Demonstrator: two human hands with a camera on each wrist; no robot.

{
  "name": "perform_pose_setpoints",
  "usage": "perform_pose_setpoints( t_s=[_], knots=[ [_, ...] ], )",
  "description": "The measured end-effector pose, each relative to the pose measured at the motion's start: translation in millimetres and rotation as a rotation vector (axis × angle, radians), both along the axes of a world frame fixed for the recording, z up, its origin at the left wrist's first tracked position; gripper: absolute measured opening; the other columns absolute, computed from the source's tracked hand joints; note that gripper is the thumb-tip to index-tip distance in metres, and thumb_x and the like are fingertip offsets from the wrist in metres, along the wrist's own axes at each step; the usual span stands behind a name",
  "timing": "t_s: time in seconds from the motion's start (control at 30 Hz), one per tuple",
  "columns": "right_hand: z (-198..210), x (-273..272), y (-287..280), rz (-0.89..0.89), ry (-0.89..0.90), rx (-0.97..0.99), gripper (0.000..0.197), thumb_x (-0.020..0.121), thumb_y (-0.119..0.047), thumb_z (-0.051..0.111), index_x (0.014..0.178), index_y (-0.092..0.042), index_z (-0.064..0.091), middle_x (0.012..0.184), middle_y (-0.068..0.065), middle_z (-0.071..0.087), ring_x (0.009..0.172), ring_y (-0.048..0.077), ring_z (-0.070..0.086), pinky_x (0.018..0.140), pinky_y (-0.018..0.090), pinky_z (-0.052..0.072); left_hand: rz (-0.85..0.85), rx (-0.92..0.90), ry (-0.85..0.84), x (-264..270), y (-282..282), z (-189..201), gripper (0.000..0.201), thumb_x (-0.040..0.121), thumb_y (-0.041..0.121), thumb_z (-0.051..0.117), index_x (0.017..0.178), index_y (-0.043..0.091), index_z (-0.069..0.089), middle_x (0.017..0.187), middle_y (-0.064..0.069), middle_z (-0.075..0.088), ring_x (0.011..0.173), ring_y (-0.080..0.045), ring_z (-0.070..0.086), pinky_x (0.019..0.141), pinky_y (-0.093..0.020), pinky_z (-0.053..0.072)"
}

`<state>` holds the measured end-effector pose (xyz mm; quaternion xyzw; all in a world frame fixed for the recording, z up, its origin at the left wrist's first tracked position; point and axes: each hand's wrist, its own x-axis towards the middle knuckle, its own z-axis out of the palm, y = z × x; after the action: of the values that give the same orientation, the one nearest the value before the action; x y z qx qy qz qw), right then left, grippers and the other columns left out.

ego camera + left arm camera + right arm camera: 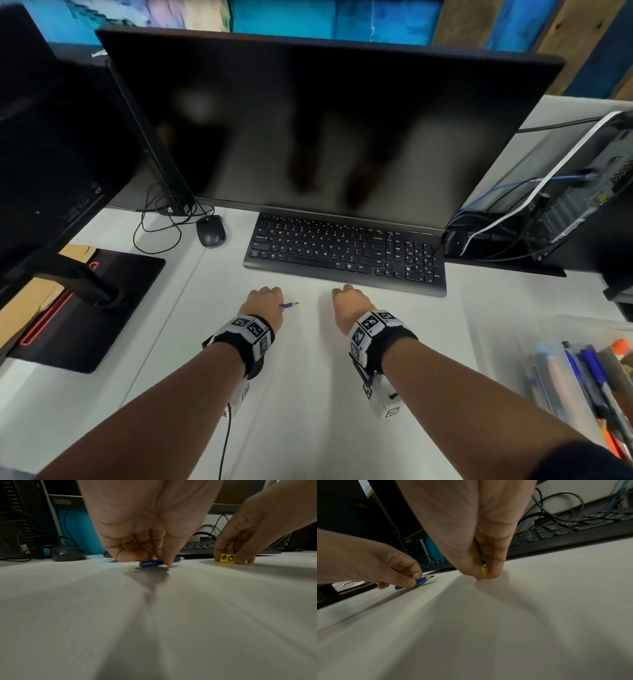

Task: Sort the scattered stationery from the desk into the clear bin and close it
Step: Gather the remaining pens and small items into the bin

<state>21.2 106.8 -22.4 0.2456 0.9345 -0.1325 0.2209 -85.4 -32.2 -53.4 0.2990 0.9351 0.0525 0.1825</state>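
A short blue pencil lies on the white desk, and my left hand pinches it between thumb and fingers; its sharpened tip pokes out to the right. My right hand pinches a small yellow sharpener against the desk, just in front of the keyboard; in the right wrist view the sharpener shows as a yellow sliver between the fingertips, with the pencil at the left. The clear bin stands at the right edge, open, with several pens and markers inside.
A black keyboard lies just beyond both hands, under a large dark monitor. A black mouse and its cable sit at the back left. A monitor base is at the left, a computer with cables at the right.
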Motion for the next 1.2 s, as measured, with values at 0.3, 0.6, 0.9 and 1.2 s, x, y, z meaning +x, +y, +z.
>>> perform_pose_setpoints(
  t_s=[0.3, 0.6, 0.9, 1.2],
  knots=[
    [19.9, 50.8, 17.3, -0.07, 0.072, 0.002, 0.038, 0.086, -0.01, 0.046, 0.124, -0.006, 0.045, 0.123, 0.013, 0.05, 0.112, 0.03, 0.052, 0.089, 0.036, 0.046, -0.004, 0.118, -0.048, 57.2, 24.2, 26.6, 0.02, 0.097, 0.016, 0.042, 0.113, 0.012, 0.052, 0.112, -0.007, 0.06, 0.101, -0.025, 0.057, 0.083, -0.031, 0.043],
    [69.9, 143.6, 45.0, -0.196, 0.289, -0.06, 0.033, 0.084, -0.017, 0.056, 0.115, -0.006, 0.053, 0.117, 0.014, 0.055, 0.106, 0.03, 0.056, 0.084, 0.032, 0.045, -0.087, 0.328, -0.28, 147.7, 71.6, 70.6, 0.059, 0.089, -0.005, 0.035, 0.14, 0.024, 0.038, 0.118, -0.008, 0.045, 0.103, -0.027, 0.056, 0.09, -0.03, 0.045],
    [110.1, 241.6, 93.2, -0.302, 0.485, 0.004, 0.031, 0.082, -0.013, 0.057, 0.113, -0.011, 0.055, 0.108, 0.011, 0.056, 0.097, 0.03, 0.056, 0.07, 0.026, 0.035, -0.169, 0.502, -0.257, 239.0, 131.5, 109.4, 0.037, 0.093, 0.009, 0.047, 0.126, 0.024, 0.055, 0.118, -0.006, 0.046, 0.091, -0.027, 0.061, 0.09, -0.033, 0.051],
    [108.0, 343.9, 141.9, -0.449, 0.398, 0.076, 0.031, 0.085, -0.003, 0.049, 0.115, -0.008, 0.052, 0.114, 0.012, 0.055, 0.104, 0.03, 0.055, 0.082, 0.032, 0.044, -0.344, 0.518, -0.236, 319.8, 170.4, 123.5, 0.033, 0.091, 0.022, 0.057, 0.123, 0.025, 0.058, 0.111, -0.001, 0.057, 0.093, -0.015, 0.057, 0.091, -0.028, 0.046]
  ],
)
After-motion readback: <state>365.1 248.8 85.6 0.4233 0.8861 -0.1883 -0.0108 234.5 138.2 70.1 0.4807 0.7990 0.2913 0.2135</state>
